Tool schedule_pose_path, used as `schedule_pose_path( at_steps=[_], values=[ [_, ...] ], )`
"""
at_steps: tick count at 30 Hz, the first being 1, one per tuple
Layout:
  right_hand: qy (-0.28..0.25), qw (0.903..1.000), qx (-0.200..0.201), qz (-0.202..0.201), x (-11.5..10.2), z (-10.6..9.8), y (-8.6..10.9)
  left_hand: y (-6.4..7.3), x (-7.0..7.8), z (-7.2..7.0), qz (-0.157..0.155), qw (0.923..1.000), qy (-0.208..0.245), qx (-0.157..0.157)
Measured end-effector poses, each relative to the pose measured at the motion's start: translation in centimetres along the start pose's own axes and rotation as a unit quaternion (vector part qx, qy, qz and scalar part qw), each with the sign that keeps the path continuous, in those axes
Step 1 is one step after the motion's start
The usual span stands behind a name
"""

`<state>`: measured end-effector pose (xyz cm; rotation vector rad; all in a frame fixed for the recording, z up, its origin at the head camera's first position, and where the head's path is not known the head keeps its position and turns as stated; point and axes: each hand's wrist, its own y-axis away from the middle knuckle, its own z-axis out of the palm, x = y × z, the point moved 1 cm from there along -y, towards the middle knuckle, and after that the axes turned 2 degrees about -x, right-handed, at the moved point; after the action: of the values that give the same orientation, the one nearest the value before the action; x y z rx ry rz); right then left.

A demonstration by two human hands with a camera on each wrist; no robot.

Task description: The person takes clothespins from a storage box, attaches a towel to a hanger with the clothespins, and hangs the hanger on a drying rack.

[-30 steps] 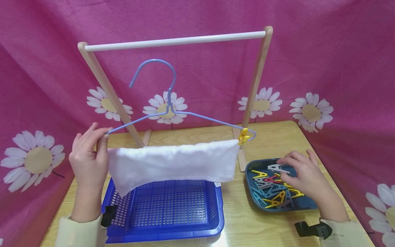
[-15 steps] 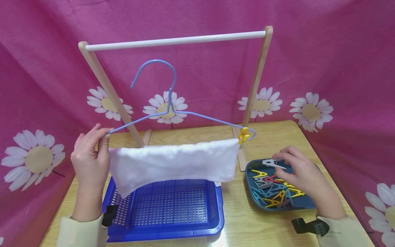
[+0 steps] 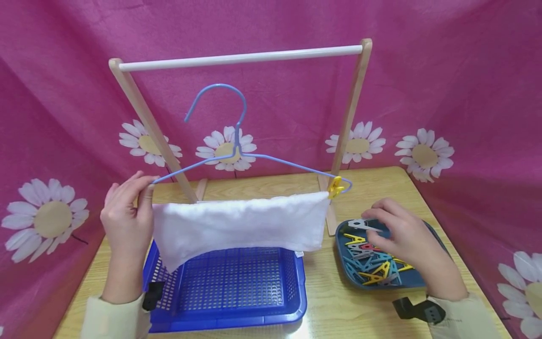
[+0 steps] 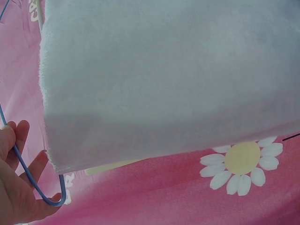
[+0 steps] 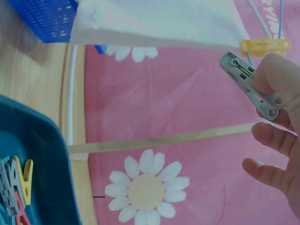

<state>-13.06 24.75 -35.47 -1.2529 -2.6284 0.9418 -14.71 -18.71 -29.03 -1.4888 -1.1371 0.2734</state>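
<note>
My left hand (image 3: 129, 214) pinches the left end of a blue wire hanger (image 3: 190, 167), whose hook points up. A white towel (image 3: 241, 223) hangs folded over the hanger's lower bar. At its right corner a yellow clothespin (image 3: 335, 188) clips the towel to the hanger. Between thumb and fingers my right hand (image 3: 406, 230) pinches a grey clothespin (image 5: 248, 84), above the dark blue tray (image 3: 345, 268). In the left wrist view the towel (image 4: 164, 84) covers much of the scene, and the hanger's end (image 4: 58, 202) curves by the fingers.
Several yellow, teal, grey and red clothespins (image 3: 372, 259) lie in the tray. A blue perforated basket (image 3: 228, 322) sits beneath the towel. Behind the hanger stands a wooden rack with a white rod (image 3: 241, 57). A pink daisy-print cloth (image 3: 423, 84) surrounds the table (image 3: 381, 183).
My right hand has moved left with the grey clothespin, across the tray. My left hand and the hanger have shifted slightly to the right.
</note>
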Motion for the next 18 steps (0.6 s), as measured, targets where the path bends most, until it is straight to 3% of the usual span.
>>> schedule_pose_path(
  at_steps=[4, 18],
  values=[
    [0.006, 0.9994, 0.015, -0.032, -0.6, -0.1, -0.6, 0.0, 0.1, 0.0, 0.0, 1.0, -0.001, -0.001],
    [-0.007, 0.9959, 0.022, -0.087, -1.7, -0.1, -2.3, 0.0, 0.2, 0.0, 0.0, 1.0, -0.003, -0.006]
  ],
)
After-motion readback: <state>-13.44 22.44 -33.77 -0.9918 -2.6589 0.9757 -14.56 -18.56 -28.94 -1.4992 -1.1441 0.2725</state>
